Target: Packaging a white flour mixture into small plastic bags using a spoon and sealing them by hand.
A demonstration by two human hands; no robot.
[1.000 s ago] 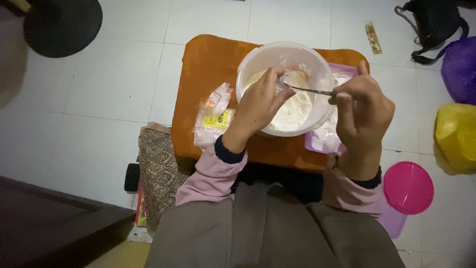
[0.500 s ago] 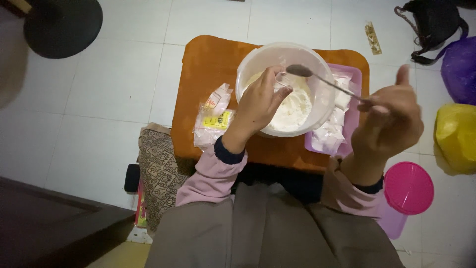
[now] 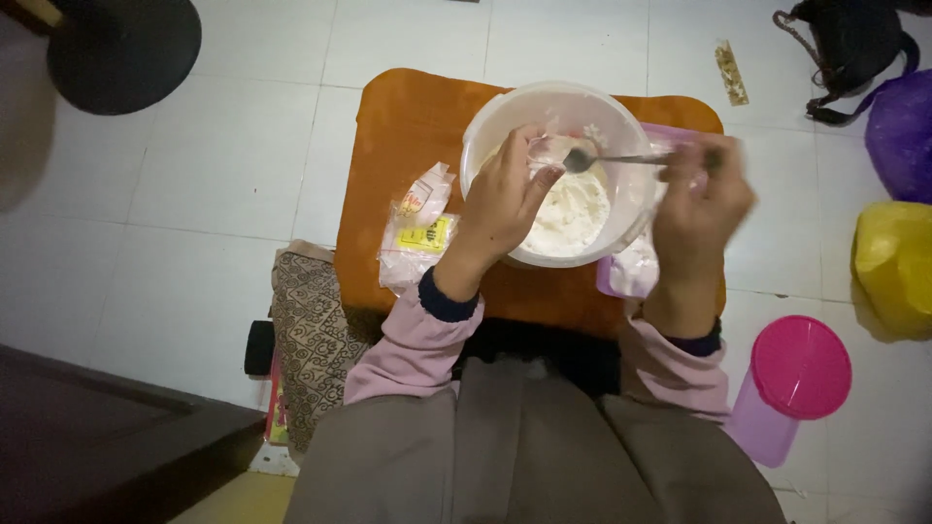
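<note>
A large white bowl point(image 3: 495, 121) of white flour point(image 3: 573, 213) sits on a small orange table point(image 3: 408, 116). My left hand point(image 3: 505, 199) reaches into the bowl and holds a small clear packet point(image 3: 553, 147) over the flour. My right hand point(image 3: 694, 213), blurred by motion, grips a metal spoon point(image 3: 607, 157) by its handle, and the spoon's head is at the packet. A purple tray point(image 3: 631, 272) with white bags lies under my right hand, beside the bowl.
Clear plastic packets point(image 3: 417, 233) with a yellow label lie on the table left of the bowl. A pink-lidded jug point(image 3: 791, 374) stands on the tiled floor at right, near yellow point(image 3: 893, 267) and purple point(image 3: 903, 121) bags. A patterned cloth point(image 3: 306, 330) lies at left.
My right hand swung out to the right with the spoon raised, then came back, and the spoon's head is at the packet again. My left hand stayed in the bowl.
</note>
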